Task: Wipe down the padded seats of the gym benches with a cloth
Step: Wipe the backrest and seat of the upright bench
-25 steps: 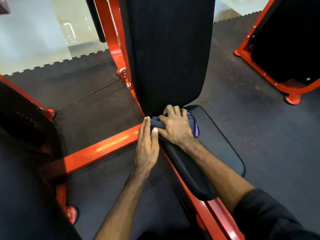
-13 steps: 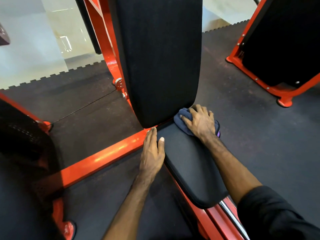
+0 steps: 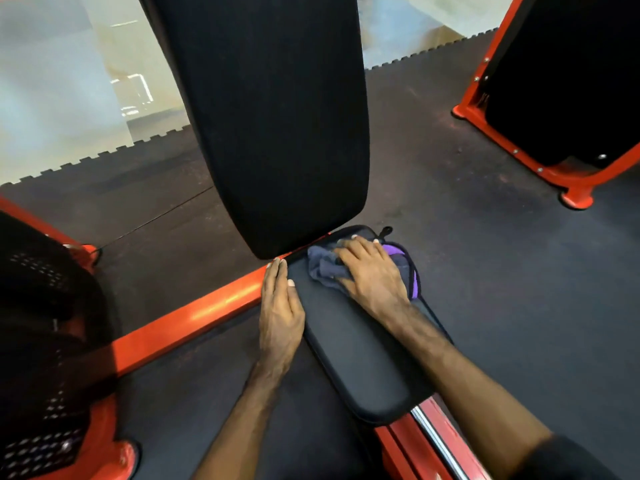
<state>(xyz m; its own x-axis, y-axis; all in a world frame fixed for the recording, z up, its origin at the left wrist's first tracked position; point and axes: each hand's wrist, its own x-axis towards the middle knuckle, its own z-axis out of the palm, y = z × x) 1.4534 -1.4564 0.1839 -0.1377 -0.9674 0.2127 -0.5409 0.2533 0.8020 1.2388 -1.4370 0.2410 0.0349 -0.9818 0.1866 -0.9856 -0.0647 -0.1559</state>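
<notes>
A black padded seat (image 3: pixel 360 351) of a red-framed gym bench lies in front of me, with its tall black backrest pad (image 3: pixel 273 126) rising behind it. My right hand (image 3: pixel 372 271) lies flat, fingers spread, pressing a dark blue and purple cloth (image 3: pixel 323 268) onto the far end of the seat, next to the backrest. My left hand (image 3: pixel 280 306) rests flat with straight fingers along the seat's left edge, fingertips near the bottom of the backrest. Most of the cloth is hidden under my right hand.
A red frame bar (image 3: pixel 180 323) runs left from the bench across the dark rubber floor (image 3: pixel 485 271). Another red-framed bench with a black pad (image 3: pixel 561 84) stands at the far right. More red and black equipment (image 3: pixel 41 341) stands close on the left.
My right hand has slid the cloth across the far end of the seat, from the left corner toward the right side. My left hand has stayed on the seat's left edge.
</notes>
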